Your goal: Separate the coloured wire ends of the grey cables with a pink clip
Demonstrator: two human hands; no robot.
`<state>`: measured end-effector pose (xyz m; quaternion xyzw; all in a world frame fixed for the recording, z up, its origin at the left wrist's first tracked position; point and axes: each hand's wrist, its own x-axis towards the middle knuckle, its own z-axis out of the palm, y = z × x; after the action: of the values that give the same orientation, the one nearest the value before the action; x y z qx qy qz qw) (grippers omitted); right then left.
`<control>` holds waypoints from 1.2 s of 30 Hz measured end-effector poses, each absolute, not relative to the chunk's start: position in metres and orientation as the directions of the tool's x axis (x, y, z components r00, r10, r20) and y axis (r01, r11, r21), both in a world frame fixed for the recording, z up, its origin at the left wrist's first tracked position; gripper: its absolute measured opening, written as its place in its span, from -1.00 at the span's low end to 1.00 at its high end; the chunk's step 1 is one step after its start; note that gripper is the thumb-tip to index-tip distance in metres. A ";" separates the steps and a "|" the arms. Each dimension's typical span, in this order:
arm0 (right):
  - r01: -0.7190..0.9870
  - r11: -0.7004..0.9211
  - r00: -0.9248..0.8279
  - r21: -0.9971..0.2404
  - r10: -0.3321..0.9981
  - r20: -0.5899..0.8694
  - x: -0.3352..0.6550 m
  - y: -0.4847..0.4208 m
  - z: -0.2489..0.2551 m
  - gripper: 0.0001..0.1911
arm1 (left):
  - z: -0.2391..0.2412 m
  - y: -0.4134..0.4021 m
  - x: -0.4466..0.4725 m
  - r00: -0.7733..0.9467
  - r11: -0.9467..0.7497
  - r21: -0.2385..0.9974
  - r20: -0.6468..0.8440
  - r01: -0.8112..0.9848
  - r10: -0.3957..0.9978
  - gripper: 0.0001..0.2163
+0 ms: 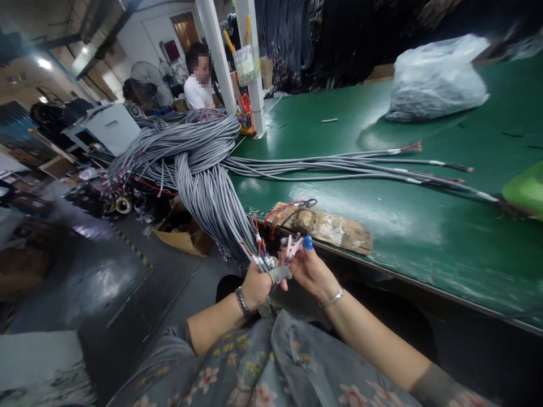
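My left hand [259,287] is closed around the ends of several grey cables, near the table's front edge. From these ends, orange, red and green wires [255,249] fan out past white-wrapped tips. My right hand [311,271] pinches a pale pink clip [292,249], its thumb or finger tip covered in blue. The clip's far end is beside the exposed wires; whether it grips them I cannot tell. Behind my left hand, a thick bundle of grey cables [212,198] hangs over the table edge.
A worn wooden block [326,226] lies along the green table's [407,226] front edge. Several grey cables [322,164] stretch across the tabletop. A filled plastic bag [439,79] stands behind them. A white post [254,73] rises at the corner; a person [198,85] is beyond it.
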<state>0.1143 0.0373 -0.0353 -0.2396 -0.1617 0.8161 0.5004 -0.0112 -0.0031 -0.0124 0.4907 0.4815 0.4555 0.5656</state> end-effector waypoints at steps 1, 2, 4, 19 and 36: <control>-0.734 -0.460 -0.406 -0.501 0.887 -0.219 0.115 0.036 -0.035 -0.55 | -0.012 -0.003 -0.012 0.122 0.096 0.994 -0.090 -0.046 0.988 -0.63; -0.727 -0.471 -0.426 -0.500 0.880 -0.209 0.116 0.036 -0.035 -0.52 | -0.012 -0.004 -0.012 0.122 0.092 0.995 -0.086 -0.045 0.989 -0.63; -0.721 -0.483 -0.448 -0.497 0.872 -0.197 0.117 0.035 -0.036 -0.47 | -0.012 -0.006 -0.015 0.126 0.096 0.995 -0.092 -0.025 0.988 -0.62; -0.561 -0.402 -0.342 -0.723 0.908 -0.240 0.141 0.012 -0.047 -0.59 | -0.015 -0.007 -0.026 0.275 0.156 0.987 -0.143 -0.027 0.951 -0.61; 0.185 0.493 -0.369 -0.850 0.836 0.405 0.139 -0.010 -0.004 -0.80 | -0.015 -0.021 -0.030 0.341 -0.045 0.994 0.009 0.096 0.940 -0.86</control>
<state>0.1393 -0.0098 -0.0039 -0.3443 -0.7414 0.3671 0.4438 -0.0302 -0.0209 -0.0146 0.6107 0.4243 0.3867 0.5454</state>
